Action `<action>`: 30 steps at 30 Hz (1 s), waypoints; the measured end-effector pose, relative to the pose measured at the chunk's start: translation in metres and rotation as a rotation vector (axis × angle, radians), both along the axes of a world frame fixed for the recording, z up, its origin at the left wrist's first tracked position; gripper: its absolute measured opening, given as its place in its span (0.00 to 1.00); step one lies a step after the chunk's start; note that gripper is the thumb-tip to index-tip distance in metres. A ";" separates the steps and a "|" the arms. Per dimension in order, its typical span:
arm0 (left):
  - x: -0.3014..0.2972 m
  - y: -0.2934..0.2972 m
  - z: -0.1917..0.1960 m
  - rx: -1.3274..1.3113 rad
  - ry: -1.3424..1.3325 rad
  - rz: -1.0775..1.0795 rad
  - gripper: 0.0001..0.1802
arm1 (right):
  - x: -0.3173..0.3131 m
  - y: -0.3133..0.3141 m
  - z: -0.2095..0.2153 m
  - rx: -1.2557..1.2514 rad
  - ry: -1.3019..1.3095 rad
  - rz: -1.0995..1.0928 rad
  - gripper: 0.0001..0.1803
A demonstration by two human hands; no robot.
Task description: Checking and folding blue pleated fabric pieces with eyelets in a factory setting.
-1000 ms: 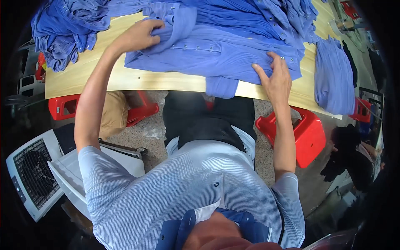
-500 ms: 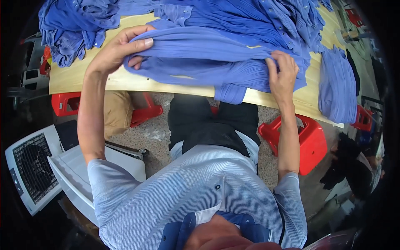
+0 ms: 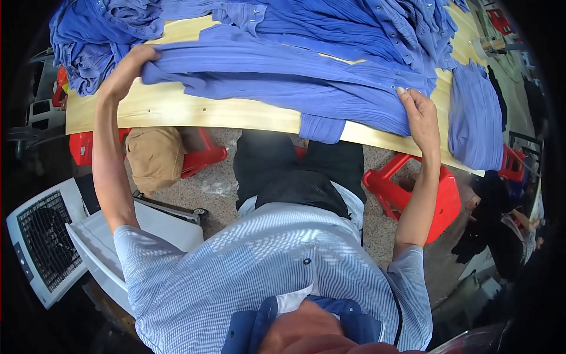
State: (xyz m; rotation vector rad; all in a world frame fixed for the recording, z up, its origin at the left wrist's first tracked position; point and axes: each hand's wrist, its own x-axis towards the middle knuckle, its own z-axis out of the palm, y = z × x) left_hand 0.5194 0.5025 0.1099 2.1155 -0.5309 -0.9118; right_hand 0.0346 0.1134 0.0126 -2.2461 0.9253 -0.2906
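A blue crinkled garment (image 3: 277, 74) is stretched lengthwise across the table, with small snaps near its right end. At its left end my left hand (image 3: 128, 69) is closed on the cloth, most of its fingers hidden. My right hand (image 3: 422, 120) pinches the garment's edge at the right, thumb on top beside a snap. One cuff-like flap (image 3: 322, 128) of the cloth hangs over the table's near edge between my hands.
The pale wooden table (image 3: 130, 112) carries heaped blue garments (image 3: 330, 26) at the back and another pile (image 3: 103, 41) at far left. Folded blue cloth (image 3: 476, 118) drapes over the right end. Red stools (image 3: 436, 203) and a white air-cooler-like appliance (image 3: 50, 236) stand below.
My left hand has moved left and my right hand slightly right and nearer. The garment, earlier held open in a loop, is now pulled long and flatter.
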 end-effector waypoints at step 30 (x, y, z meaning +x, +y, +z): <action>-0.023 -0.059 -0.076 0.237 0.016 -0.369 0.18 | -0.021 0.030 -0.052 -0.379 -0.276 -0.309 0.09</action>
